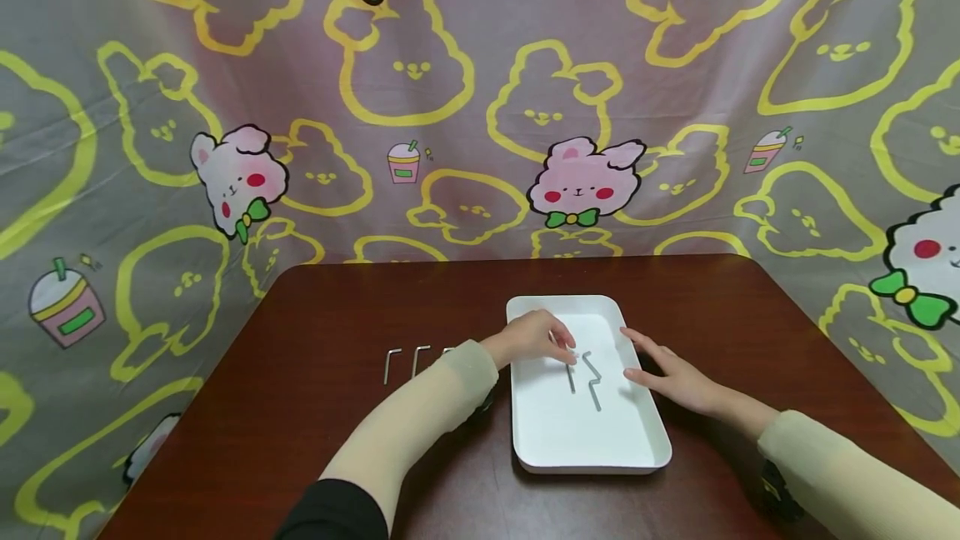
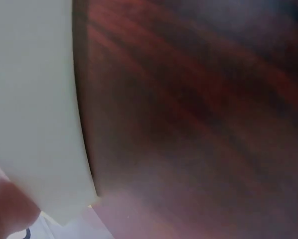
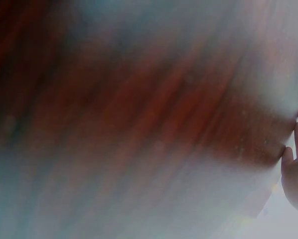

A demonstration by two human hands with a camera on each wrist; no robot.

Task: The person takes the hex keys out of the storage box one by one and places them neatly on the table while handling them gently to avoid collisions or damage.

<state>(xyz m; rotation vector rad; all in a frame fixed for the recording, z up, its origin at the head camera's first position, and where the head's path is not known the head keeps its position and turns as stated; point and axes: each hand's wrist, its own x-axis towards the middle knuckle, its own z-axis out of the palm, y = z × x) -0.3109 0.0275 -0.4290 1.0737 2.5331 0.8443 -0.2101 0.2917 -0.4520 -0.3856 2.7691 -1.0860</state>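
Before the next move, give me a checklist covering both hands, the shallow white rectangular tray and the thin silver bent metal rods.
1. Shallow white rectangular tray resting flat on the brown wooden table: ok.
2. Right hand touching the tray's right rim: ok.
3. Left hand over the tray's interior: ok.
4. Left hand gripping the straight-looking silver metal rod at its fingertips: cannot tell; they cover its upper end.
5. Zigzag silver metal shape in the tray being one piece: cannot tell.
6. All rods inside the tray: not ok; L-shaped silver metal rods lie left of it.
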